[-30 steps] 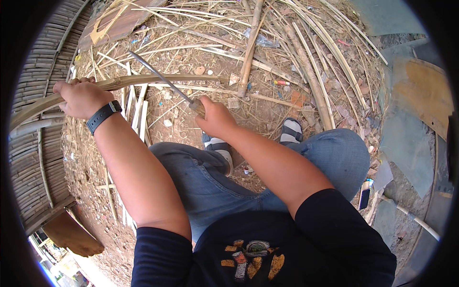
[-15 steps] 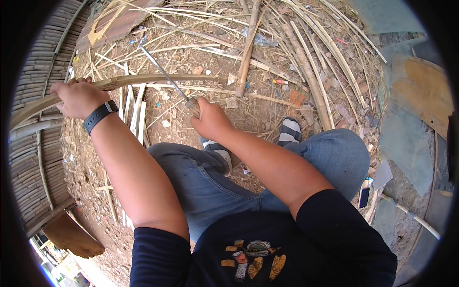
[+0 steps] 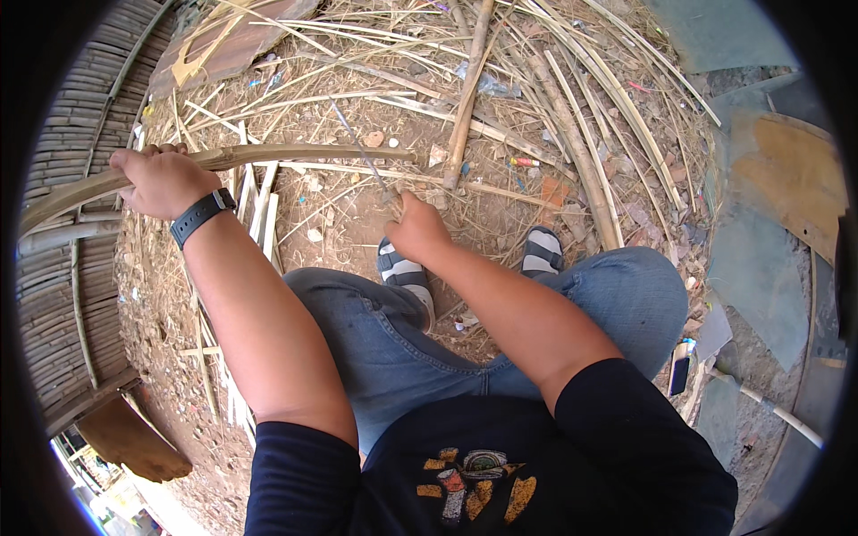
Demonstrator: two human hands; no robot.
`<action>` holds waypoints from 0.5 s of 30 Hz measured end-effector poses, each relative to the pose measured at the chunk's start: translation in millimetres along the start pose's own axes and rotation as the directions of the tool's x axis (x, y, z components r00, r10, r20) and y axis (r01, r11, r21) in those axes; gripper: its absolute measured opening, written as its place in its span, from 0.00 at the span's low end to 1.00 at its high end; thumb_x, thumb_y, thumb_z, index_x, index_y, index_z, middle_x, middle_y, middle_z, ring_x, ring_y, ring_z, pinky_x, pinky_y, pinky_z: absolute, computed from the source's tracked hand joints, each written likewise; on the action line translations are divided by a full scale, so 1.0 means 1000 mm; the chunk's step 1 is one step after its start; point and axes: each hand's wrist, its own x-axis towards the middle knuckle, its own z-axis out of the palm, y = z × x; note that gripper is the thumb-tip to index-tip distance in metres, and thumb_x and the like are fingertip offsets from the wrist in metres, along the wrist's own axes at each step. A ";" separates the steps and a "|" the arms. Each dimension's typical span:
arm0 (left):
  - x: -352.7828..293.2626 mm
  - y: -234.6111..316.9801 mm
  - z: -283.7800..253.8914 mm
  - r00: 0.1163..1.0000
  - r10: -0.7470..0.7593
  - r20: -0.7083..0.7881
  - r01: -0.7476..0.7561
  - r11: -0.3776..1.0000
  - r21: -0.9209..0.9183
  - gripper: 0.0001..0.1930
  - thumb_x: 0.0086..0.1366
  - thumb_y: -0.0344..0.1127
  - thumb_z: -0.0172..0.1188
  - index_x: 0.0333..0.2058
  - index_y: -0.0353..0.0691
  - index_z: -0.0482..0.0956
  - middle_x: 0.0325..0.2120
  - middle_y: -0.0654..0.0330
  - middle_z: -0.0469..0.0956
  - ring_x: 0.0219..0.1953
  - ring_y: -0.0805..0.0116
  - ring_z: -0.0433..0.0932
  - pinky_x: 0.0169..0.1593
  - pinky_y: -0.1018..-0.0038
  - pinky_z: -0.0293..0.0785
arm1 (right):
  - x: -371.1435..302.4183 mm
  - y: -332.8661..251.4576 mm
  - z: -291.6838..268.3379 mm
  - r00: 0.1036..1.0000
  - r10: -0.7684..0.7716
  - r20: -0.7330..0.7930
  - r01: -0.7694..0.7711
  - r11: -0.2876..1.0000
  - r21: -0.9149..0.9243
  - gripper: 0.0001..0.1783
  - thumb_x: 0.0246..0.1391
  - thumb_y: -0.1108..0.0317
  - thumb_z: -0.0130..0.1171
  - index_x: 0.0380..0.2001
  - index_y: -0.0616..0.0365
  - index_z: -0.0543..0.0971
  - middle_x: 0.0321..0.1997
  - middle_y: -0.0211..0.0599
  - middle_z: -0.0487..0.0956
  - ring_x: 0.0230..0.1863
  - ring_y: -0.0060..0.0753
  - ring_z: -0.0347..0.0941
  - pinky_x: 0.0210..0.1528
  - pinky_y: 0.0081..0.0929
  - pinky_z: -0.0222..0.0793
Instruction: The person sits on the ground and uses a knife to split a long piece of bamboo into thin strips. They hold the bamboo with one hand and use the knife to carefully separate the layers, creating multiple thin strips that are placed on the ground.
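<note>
My left hand (image 3: 170, 186), with a dark watch on its wrist, is closed around a long split bamboo piece (image 3: 268, 154). The piece runs from the left rim to a free end in front of my feet. My right hand (image 3: 418, 229) grips the handle of a long, narrow-bladed knife (image 3: 359, 147), its blade angled up and to the left. The blade crosses the bamboo near that free end; whether it touches or passes above cannot be told. Most of the handle is hidden in my fist.
Bamboo strips (image 3: 617, 80) and thicker poles (image 3: 469, 89) litter the dirt ahead. A slatted bamboo wall (image 3: 80, 295) rises at left. Grey sheets (image 3: 760, 277) lie at right, near a phone (image 3: 680, 371). My sandalled feet (image 3: 542, 252) are below the knife.
The knife and my right hand have shifted right and slightly nearer, so the blade crosses closer to the bamboo's free end. My left hand has moved slightly right with the bamboo.
</note>
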 end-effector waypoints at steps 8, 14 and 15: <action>0.008 -0.001 -0.004 0.998 -0.056 0.000 0.056 0.998 -0.040 0.22 0.69 0.43 0.53 0.51 0.33 0.60 0.21 0.63 0.65 0.20 0.74 0.63 0.23 0.75 0.62 | 0.007 0.092 0.009 0.963 0.259 -0.070 -0.267 0.952 -0.149 0.25 0.48 0.61 0.64 0.46 0.66 0.75 0.40 0.59 0.81 0.45 0.58 0.78 0.48 0.44 0.74; -0.003 0.005 0.002 1.000 0.011 -0.012 -0.011 1.000 0.027 0.23 0.69 0.43 0.53 0.51 0.31 0.59 0.21 0.63 0.65 0.20 0.74 0.62 0.23 0.75 0.62 | 0.003 0.038 0.001 0.966 0.259 0.012 -0.256 0.961 -0.108 0.24 0.47 0.63 0.61 0.47 0.64 0.75 0.45 0.59 0.79 0.49 0.57 0.77 0.51 0.44 0.73; -0.005 0.006 0.005 1.000 0.011 -0.004 -0.011 1.000 0.016 0.23 0.69 0.43 0.53 0.51 0.31 0.58 0.21 0.63 0.65 0.20 0.74 0.62 0.23 0.75 0.62 | 0.003 0.026 0.001 0.982 0.188 0.020 -0.186 0.980 -0.067 0.23 0.47 0.64 0.61 0.47 0.64 0.74 0.44 0.59 0.79 0.47 0.58 0.77 0.50 0.45 0.73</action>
